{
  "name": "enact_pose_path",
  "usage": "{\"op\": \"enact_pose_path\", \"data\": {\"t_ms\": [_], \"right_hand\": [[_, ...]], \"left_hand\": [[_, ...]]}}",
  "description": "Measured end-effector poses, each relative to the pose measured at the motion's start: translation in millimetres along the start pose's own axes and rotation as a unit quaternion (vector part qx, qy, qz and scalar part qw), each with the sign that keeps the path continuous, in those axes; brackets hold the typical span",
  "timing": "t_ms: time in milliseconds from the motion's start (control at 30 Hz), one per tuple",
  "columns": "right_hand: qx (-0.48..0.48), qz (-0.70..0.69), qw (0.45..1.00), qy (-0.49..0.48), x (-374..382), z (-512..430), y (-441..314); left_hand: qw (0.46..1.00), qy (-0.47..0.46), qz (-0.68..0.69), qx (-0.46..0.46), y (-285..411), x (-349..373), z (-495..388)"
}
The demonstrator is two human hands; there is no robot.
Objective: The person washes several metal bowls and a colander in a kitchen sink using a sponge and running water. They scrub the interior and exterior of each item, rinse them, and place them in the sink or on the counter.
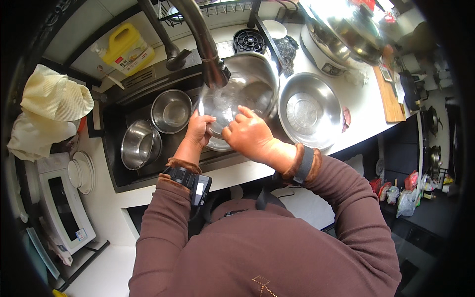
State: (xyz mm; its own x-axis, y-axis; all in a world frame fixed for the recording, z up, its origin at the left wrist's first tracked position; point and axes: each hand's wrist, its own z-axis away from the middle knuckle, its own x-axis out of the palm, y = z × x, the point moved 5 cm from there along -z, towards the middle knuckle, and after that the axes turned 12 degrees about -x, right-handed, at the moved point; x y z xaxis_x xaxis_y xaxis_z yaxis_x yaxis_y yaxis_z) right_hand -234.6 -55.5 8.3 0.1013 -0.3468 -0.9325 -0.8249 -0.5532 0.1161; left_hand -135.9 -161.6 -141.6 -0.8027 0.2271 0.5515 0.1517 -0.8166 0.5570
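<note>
My left hand (199,128) grips the near left rim of a shiny steel bowl (219,111), with the thumb over the edge. The bowl is tilted beneath the dark faucet (216,72). Over its near side is my right hand (250,135), fingers curled; whether it touches the bowl or pinches anything is hidden. A larger steel basin (265,74) sits behind, partly covered by the bowl. On the left, two small steel bowls, one upright (171,111) and one tipped (139,144), rest in the black sink (115,163).
A wide steel basin (311,107) stands on the counter at right, below a white cooker (321,55). A yellow detergent jug (128,50) and a brush (111,78) are behind the sink. Light cloths (55,96) hang at left, above a microwave (65,208).
</note>
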Motion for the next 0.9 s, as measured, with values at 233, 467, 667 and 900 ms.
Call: {"op": "enact_pose_path", "data": {"t_ms": [233,467,667,900], "right_hand": [[-0.060,-0.074,0.995,0.041,-24.8,-15.6,1.7],[-0.090,-0.025,0.996,0.008,-1.1,-22.3,12.9],[-0.035,-0.068,0.991,-0.111,36.1,13.5,-27.3],[0.056,-0.055,0.991,-0.110,76.2,13.4,11.3]], "left_hand": [[0.986,-0.039,-0.136,-0.089,4.4,4.8,-10.9],[1.000,0.024,-0.006,0.002,22.1,-29.8,-29.0],[0.993,0.054,-0.010,0.101,22.5,-50.2,-23.9],[0.979,0.102,0.037,0.171,56.6,-63.6,-5.0]]}}
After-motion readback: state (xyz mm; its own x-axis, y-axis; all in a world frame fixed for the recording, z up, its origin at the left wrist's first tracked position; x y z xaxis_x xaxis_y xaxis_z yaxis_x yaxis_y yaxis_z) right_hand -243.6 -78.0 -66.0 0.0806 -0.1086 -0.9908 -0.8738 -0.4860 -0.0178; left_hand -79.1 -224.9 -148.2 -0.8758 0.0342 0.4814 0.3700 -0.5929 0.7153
